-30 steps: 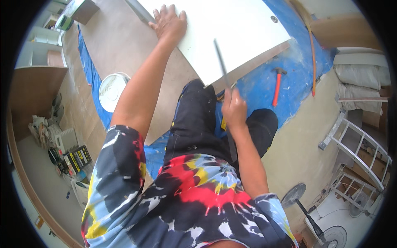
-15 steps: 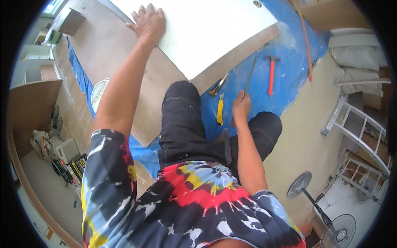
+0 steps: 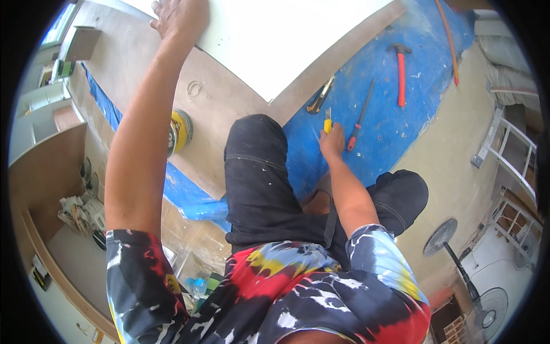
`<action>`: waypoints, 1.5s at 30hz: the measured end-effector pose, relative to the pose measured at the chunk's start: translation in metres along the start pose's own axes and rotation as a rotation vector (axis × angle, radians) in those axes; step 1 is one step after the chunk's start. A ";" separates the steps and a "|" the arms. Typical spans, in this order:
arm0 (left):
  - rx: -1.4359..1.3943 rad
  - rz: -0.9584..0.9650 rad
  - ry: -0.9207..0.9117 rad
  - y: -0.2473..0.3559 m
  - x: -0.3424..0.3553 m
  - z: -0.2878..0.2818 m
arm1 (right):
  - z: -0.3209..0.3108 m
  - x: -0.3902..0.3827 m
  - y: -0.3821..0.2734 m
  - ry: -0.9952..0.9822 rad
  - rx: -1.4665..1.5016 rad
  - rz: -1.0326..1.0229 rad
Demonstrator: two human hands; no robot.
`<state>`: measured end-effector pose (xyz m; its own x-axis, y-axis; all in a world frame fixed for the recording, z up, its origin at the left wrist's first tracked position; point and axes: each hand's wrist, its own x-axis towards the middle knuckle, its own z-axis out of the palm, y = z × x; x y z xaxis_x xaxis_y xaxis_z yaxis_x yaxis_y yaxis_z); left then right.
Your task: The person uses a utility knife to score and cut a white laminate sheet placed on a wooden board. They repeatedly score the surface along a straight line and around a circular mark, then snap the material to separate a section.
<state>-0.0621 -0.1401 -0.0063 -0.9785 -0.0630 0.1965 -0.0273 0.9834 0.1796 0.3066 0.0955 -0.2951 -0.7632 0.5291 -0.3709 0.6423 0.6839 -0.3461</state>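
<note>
My left hand (image 3: 180, 16) rests with fingers apart on the left edge of a white panel (image 3: 274, 40), which lies on a brown board (image 3: 353, 46). My right hand (image 3: 332, 138) is closed on a yellow utility knife (image 3: 327, 120) over the blue plastic sheet (image 3: 312, 170). Right of it lies a long metal file with a red handle (image 3: 354, 135), and farther right a red-handled hammer (image 3: 401, 80). A black box cutter (image 3: 321, 95) lies near the panel's corner.
A yellow-labelled tin (image 3: 182, 132) and a white coiled string (image 3: 193, 90) are at my left. A standing fan (image 3: 440, 237), a metal ladder (image 3: 513, 146) and a long orange-brown rod (image 3: 450, 46) are at the right. Wooden cabinet panels (image 3: 40, 160) stand at the far left.
My right hand let go of the file, now lying on the blue sheet, and took hold of the yellow knife. My left hand and the panel appear higher and farther left in view.
</note>
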 end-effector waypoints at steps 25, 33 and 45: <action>-0.134 -0.062 -0.076 0.004 0.018 -0.025 | -0.276 -0.058 -0.216 -0.135 0.658 -0.282; -0.093 -0.071 -0.039 0.003 0.019 -0.019 | -0.277 -0.050 -0.217 -0.169 0.633 -0.241; -0.162 -0.067 -0.036 0.000 0.019 -0.021 | -0.267 -0.039 -0.225 -0.114 0.583 -0.341</action>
<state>-0.0767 -0.1452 0.0172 -0.9823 -0.1187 0.1446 -0.0625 0.9368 0.3443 0.1734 0.0551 0.0276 -0.9379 0.2542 -0.2361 0.3248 0.4038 -0.8553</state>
